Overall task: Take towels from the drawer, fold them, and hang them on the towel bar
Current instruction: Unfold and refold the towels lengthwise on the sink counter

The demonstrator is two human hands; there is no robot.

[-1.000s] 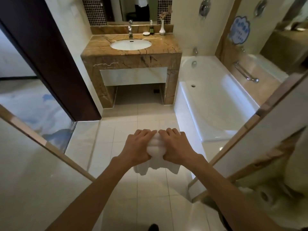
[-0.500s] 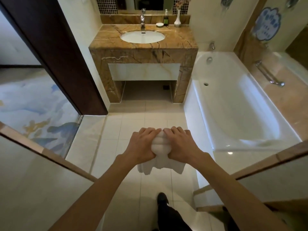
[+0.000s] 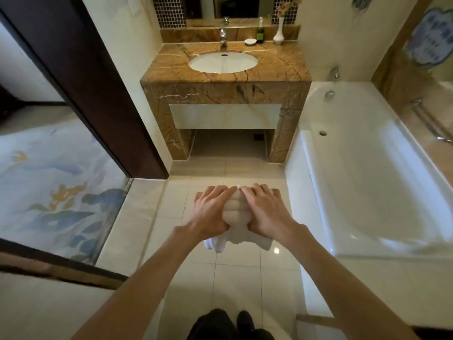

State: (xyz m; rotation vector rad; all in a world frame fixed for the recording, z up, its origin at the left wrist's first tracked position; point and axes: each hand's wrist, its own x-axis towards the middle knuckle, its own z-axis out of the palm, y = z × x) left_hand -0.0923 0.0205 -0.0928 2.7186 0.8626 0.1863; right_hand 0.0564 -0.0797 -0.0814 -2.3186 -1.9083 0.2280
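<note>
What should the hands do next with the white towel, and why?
Probably carry it to the right, toward the metal bar on the wall beyond the bathtub. The left hand and right hand both grip the bundled white towel above the floor tiles. It seems ready to hang but is not near the bar yet.

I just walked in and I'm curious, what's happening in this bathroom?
A person stands on the tiled floor holding a bundled white towel out in front, the left hand and right hand gripping it from either side. A sink counter is ahead and a bathtub is to the right. The towel is not hung yet; a metal bar shows on the wall beside the tub.
</note>
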